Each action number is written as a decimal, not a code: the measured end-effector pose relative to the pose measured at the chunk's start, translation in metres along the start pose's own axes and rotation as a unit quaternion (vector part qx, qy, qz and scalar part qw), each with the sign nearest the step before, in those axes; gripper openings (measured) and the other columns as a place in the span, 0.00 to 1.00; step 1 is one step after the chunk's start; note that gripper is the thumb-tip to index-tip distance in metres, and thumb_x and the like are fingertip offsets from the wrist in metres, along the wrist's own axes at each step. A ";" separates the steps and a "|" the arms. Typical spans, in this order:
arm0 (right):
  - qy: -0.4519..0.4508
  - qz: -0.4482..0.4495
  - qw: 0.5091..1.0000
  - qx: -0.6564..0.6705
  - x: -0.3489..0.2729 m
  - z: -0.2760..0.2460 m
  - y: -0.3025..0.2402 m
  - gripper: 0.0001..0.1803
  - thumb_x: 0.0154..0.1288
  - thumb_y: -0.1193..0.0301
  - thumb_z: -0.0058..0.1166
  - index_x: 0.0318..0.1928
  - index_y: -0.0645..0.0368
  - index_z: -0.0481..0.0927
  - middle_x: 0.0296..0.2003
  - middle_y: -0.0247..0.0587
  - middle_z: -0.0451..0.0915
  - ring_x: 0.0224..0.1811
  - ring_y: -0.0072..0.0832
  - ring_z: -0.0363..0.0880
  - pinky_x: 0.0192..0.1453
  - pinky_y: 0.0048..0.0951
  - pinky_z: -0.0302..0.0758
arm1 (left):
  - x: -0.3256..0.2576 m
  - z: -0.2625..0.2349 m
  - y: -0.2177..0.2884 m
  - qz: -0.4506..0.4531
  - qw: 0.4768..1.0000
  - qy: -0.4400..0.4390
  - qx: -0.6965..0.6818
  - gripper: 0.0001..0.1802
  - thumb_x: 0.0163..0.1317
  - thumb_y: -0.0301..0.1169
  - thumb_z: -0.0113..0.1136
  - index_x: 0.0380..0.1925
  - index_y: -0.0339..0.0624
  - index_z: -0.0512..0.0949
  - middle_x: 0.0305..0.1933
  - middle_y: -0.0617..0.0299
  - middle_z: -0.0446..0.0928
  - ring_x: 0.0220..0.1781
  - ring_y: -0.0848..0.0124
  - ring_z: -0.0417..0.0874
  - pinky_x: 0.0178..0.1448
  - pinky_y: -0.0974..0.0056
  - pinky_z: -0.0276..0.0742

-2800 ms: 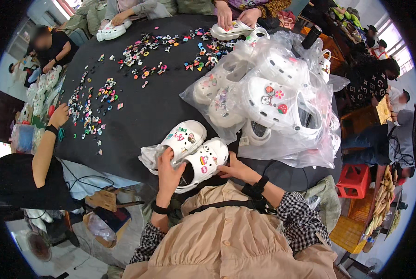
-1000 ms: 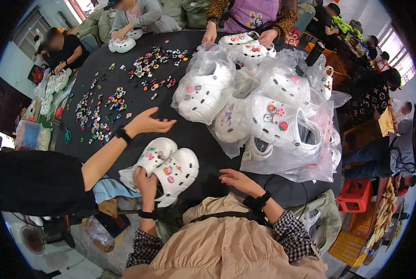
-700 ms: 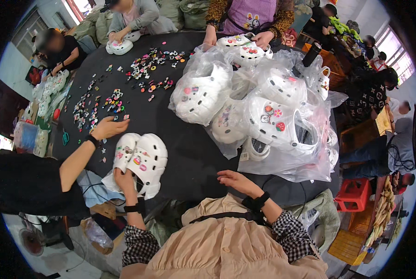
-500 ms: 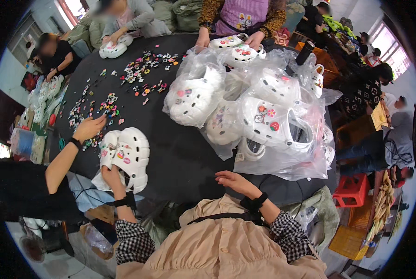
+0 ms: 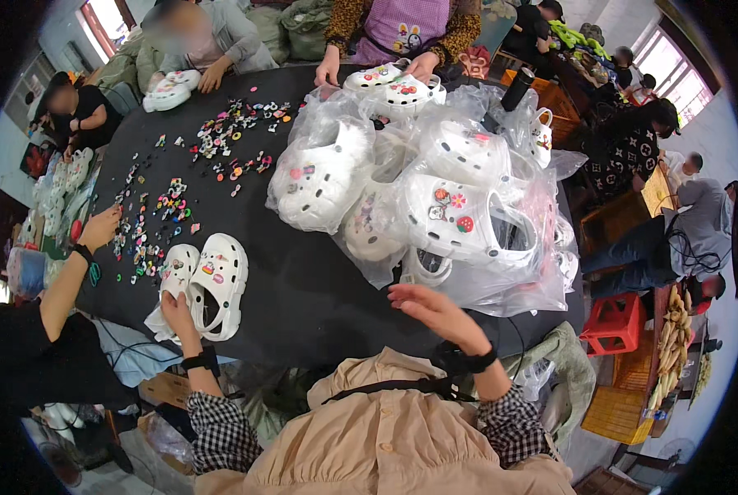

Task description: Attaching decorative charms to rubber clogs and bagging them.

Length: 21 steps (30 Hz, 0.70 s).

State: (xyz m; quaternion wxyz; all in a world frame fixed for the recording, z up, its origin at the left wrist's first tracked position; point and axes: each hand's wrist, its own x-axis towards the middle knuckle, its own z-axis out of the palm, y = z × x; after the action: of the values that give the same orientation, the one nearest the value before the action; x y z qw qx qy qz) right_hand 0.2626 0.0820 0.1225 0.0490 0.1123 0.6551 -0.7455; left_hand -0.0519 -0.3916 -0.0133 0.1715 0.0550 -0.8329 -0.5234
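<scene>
At lower left, the pair of white clogs has shifted leftward, near the loose charms, apparently a one-handed move; the left hand grips its heel end, fingertips hidden. Lower centre, the right hand has let go, outstretched and empty, below bagged clogs blurred by plastic.

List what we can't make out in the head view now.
All head view:
Left clog: interior mostly behind the left hand.
Plastic bag: clog count hidden by upper clogs.
Loose charms: designs too small.
Nearest left co-worker: head cut off by image rim.
</scene>
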 end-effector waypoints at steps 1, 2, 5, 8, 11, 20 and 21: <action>0.020 -0.018 1.000 -0.016 -0.008 -0.006 -0.021 0.20 0.72 0.70 0.47 0.61 0.64 0.69 0.54 0.42 0.77 0.57 0.26 0.74 0.62 0.27 0.69 | -0.004 0.003 0.000 0.021 0.999 0.017 -0.021 0.19 0.60 0.22 0.55 0.52 0.29 0.70 0.47 0.53 0.74 0.49 0.64 0.76 0.56 0.62 0.71; 0.042 -0.036 0.998 -0.032 -0.017 -0.015 -0.040 0.19 0.72 0.71 0.46 0.60 0.64 0.70 0.54 0.41 0.77 0.56 0.26 0.74 0.62 0.27 0.69 | -0.009 0.006 0.004 0.021 0.999 0.015 -0.022 0.19 0.60 0.22 0.55 0.52 0.29 0.70 0.47 0.53 0.74 0.49 0.64 0.76 0.56 0.62 0.71; 0.156 -0.103 0.980 -0.072 -0.037 -0.049 -0.091 0.16 0.72 0.73 0.46 0.57 0.64 0.74 0.51 0.38 0.79 0.56 0.26 0.75 0.63 0.28 0.68 | -0.036 0.009 0.034 0.024 0.999 0.029 0.026 0.27 0.61 0.21 0.53 0.62 0.32 0.64 0.59 0.44 0.69 0.63 0.57 0.70 0.67 0.56 0.64; 0.260 -0.131 0.942 -0.168 -0.041 -0.098 -0.118 0.14 0.69 0.78 0.47 0.53 0.64 0.76 0.49 0.34 0.80 0.53 0.21 0.75 0.60 0.24 0.68 | -0.067 0.014 0.091 0.071 0.986 0.034 0.145 0.24 0.61 0.20 0.53 0.59 0.33 0.68 0.62 0.43 0.67 0.65 0.54 0.67 0.69 0.54 0.60; 0.234 -0.126 0.923 -0.278 -0.032 -0.140 -0.124 0.21 0.62 0.78 0.55 0.57 0.61 0.73 0.58 0.41 0.73 0.58 0.29 0.72 0.63 0.27 0.66 | -0.086 0.017 0.116 0.111 0.985 0.011 0.133 0.21 0.60 0.20 0.52 0.56 0.34 0.72 0.61 0.46 0.69 0.65 0.53 0.68 0.69 0.54 0.59; 0.173 -0.056 0.832 -0.524 0.027 -0.179 -0.119 0.40 0.47 0.68 0.69 0.61 0.57 0.64 0.61 0.52 0.66 0.64 0.44 0.66 0.66 0.36 0.63 | -0.148 0.040 0.177 0.136 0.986 -0.091 0.042 0.16 0.59 0.18 0.50 0.47 0.37 0.78 0.57 0.53 0.73 0.61 0.58 0.71 0.66 0.58 0.62; 0.149 -0.023 0.861 -0.486 0.033 -0.180 -0.123 0.39 0.46 0.70 0.69 0.60 0.58 0.65 0.61 0.48 0.66 0.64 0.41 0.66 0.67 0.33 0.62 | -0.154 0.043 0.180 0.130 0.984 -0.122 0.003 0.15 0.60 0.18 0.50 0.46 0.37 0.78 0.56 0.53 0.73 0.61 0.58 0.71 0.66 0.58 0.63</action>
State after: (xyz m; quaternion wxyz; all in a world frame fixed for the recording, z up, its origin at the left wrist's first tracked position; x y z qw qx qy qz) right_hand 0.2223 0.2791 0.2129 -0.0181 0.1695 0.9361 -0.3077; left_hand 0.0936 -0.2329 0.0951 0.1348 -0.1172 -0.8493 -0.4967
